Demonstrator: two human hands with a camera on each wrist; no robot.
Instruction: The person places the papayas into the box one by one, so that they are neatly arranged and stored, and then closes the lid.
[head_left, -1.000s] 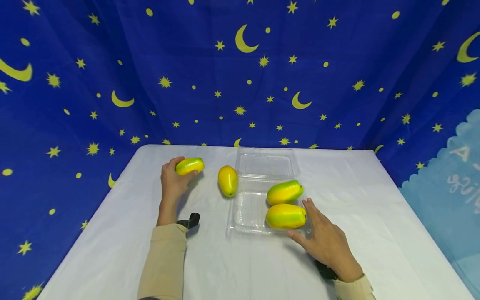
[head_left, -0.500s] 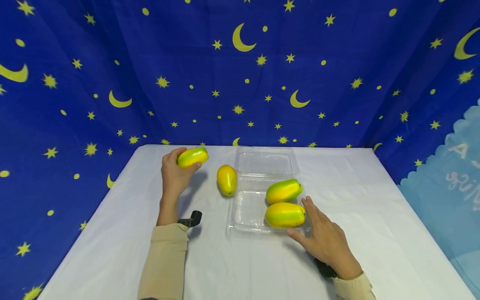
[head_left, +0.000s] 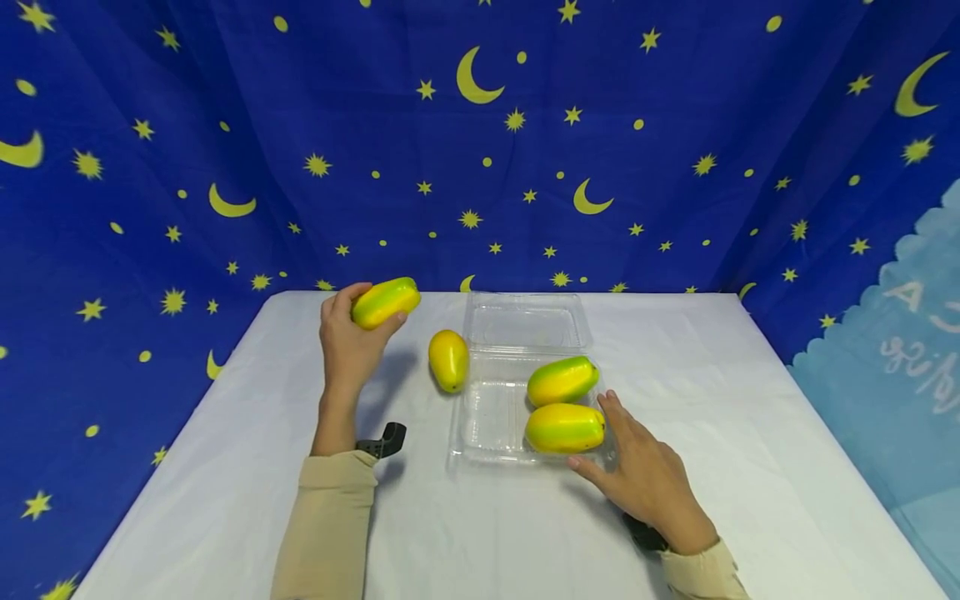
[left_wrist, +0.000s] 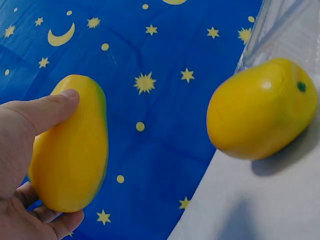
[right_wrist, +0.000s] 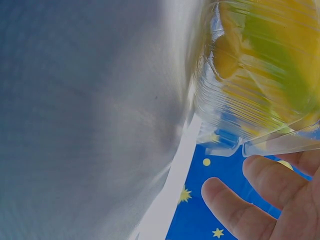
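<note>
I count four yellow-green fruits, one clear container (head_left: 491, 412) with one lid (head_left: 527, 323) laid back on its far side, and two hands. The first fruit (head_left: 386, 303) is in the air, to the far left of the container, above the tabletop (head_left: 450, 533). My left hand (head_left: 350, 346) pinches it between the thumb and the fingers. Its long axis is slanted: from the palm, the free end points to the right and somewhat away from me. The second fruit (head_left: 449, 361) lies just beside the container's left edge, its long axis running nearly toward me; I cannot tell if it touches. Inside, at the container's right half, lie two more: the third fruit (head_left: 562, 381), with its right end turned farther away, and nearer to me the fourth fruit (head_left: 565, 428), almost straight sideways. My right hand (head_left: 648, 475) is spread at the container's near right corner, thumb apart from the fingers; whether it touches, I cannot tell.
</note>
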